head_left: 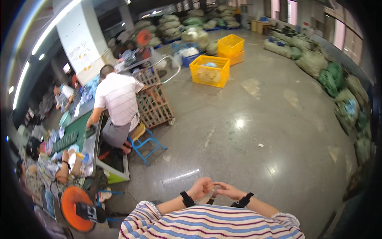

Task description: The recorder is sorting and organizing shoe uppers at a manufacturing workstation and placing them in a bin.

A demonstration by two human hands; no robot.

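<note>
Both my hands are close together in front of my striped top (pixel 215 223), at the lower middle of the head view. My left hand (pixel 201 189) is curled closed like a fist; whatever it may hold is hidden. Just beside it, my right hand (pixel 230 191) has its index finger stretched toward the left hand's fingers, almost or just touching them. No object shows plainly between the two. Black straps wrap both wrists, the left strap (pixel 187 199) and the right strap (pixel 242 201).
A person in a pale shirt (pixel 119 97) sits on a blue-framed stool (pixel 148 145) at a green worktable (pixel 81 131). An orange fan (pixel 75 208) stands at lower left. Yellow crates (pixel 209 77) and a slatted cart (pixel 155 105) lie ahead. Stuffed sacks (pixel 310 63) line the right wall.
</note>
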